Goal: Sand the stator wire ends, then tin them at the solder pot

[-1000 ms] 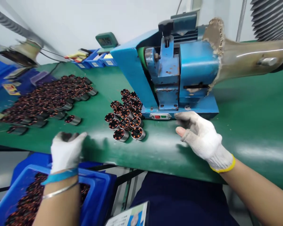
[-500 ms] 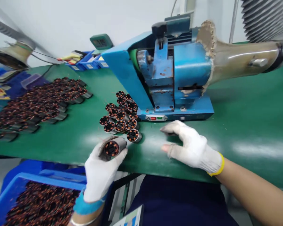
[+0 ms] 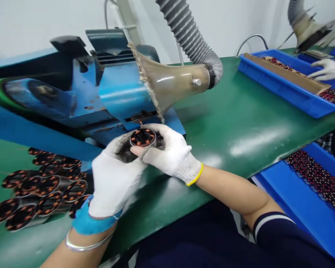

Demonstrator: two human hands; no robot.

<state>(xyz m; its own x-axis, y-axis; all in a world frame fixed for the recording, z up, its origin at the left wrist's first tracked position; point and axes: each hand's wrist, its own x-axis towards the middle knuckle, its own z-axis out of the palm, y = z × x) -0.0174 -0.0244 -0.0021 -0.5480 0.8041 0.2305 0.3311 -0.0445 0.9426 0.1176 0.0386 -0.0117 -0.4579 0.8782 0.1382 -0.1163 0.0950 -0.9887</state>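
A wire-wound motor stator [image 3: 143, 137], a metal cylinder with copper coils round its black core, is gripped between both gloved hands, its coil end facing up toward me. My left hand [image 3: 114, 171] closes round its left side, and its far fingers are partly hidden. My right hand [image 3: 170, 150] wraps the right side, with the bare thumb tip on the near rim. A thin copper wire end sticks up from the stator, just in front of the slot of the blue belt machine [image 3: 120, 89].
Several more stators [image 3: 48, 186] stand at the left beside the machine. A clear funnel [image 3: 173, 83] leads to a grey hose [image 3: 190, 33]. Blue trays [image 3: 281, 87] of parts sit at the right, where another person's gloved hand [image 3: 328, 70] reaches in. Another blue bin [image 3: 287, 201] lies lower right.
My view has swung right. The left hand has carried the stator up to the machine's front, and the right hand, open before, has closed on it too.
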